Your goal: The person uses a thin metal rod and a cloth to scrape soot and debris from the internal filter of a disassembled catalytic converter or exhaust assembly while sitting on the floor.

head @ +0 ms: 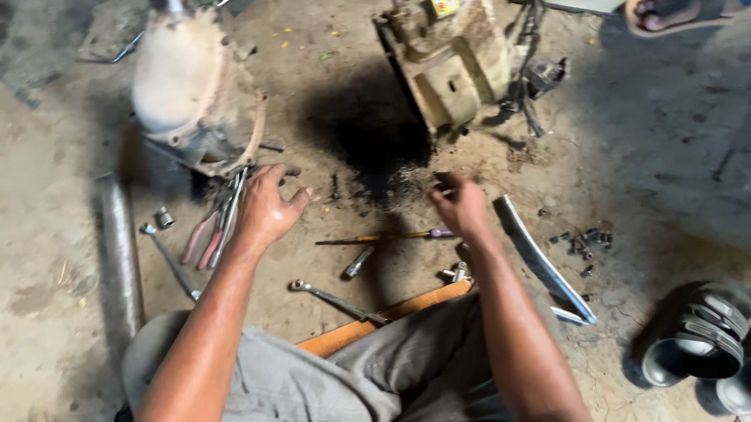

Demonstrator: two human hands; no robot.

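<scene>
**Hands over tools on oily floor**

Landmark: dark oil stain (370,143) on the concrete floor (666,139).

Left hand (266,204) hovers left of the stain, palm down, fingers (296,201) spread and loosely curled, holding nothing. It sits just above a bundle of pliers and wrenches (219,221), beside the rim of a pale metal housing (191,85) lying further left of the stain.

Right hand (458,204) is at the stain's lower right edge, fingers (441,187) pinched together; whether they grip a small part, I cannot tell.

A yellow-shafted screwdriver (383,236) lies below the stain, between the two hands. A socket wrench (334,299) rests further below, near the person's knee. A dirty engine block (450,58) stands at the stain's upper right. Loose bolts (585,243) are scattered well right of it.
</scene>
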